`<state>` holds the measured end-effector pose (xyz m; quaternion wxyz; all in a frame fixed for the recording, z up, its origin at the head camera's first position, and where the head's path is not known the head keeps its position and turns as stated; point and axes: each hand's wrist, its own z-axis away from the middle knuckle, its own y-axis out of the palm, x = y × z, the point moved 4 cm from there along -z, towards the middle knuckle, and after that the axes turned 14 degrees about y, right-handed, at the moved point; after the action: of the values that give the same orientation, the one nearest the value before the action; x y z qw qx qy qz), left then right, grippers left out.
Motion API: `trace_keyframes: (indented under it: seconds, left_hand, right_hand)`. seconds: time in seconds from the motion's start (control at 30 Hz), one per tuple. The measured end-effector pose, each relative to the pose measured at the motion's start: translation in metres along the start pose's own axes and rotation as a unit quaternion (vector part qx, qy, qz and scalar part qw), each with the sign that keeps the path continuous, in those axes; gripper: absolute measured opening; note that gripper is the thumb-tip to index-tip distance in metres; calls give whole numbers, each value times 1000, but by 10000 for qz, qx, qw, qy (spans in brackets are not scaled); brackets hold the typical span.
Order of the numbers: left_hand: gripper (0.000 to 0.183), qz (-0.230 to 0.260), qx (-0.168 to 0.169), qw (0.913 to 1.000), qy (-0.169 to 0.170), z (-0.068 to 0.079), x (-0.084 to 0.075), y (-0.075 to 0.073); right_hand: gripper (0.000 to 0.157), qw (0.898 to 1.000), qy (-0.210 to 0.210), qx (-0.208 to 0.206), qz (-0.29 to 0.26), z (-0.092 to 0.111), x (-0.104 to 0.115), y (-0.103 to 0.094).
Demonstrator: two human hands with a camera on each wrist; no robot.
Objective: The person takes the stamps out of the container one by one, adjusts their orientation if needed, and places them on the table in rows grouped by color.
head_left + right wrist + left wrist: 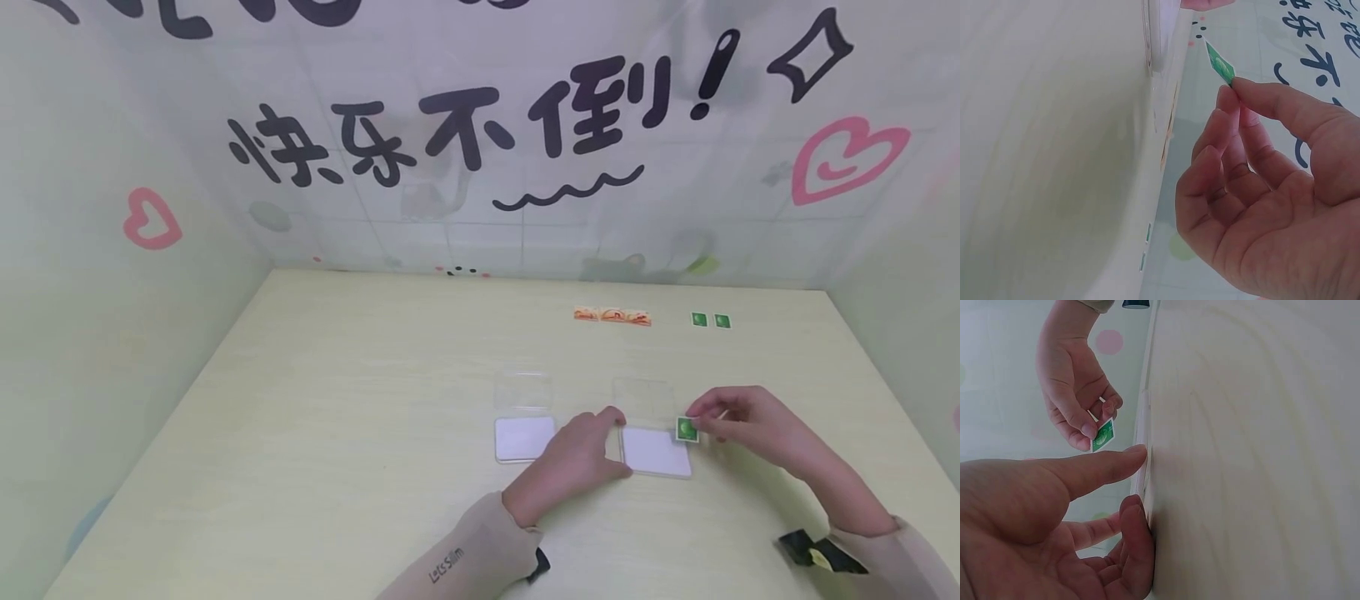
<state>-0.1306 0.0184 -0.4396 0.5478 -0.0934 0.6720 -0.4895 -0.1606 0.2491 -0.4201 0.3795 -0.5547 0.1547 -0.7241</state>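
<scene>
My right hand pinches a small green stamp with a white border between thumb and fingertips. The stamp is over the upper right corner of a white rectangular insert in a shallow clear case, whose transparent lid lies folded back. My left hand holds this case at its left end, thumb at the near corner and a finger at the far corner. In the right wrist view, the stamp tilts away from the fingertips. The left wrist view shows the left thumb against the case's edge.
A second case with a white insert and open clear lid lies left of the left hand. Farther back are a row of orange stamps and two green stamps. Printed curtains surround the pale table.
</scene>
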Motion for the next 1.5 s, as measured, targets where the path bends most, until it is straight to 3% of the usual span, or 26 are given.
trace_keyframes:
  seconds: [1.5]
  left_hand:
    - [57,-37,-12,10000,-27,0,-1,-2]
  right_hand:
    - [18,9996,106,18,-261,-10,-1,-7]
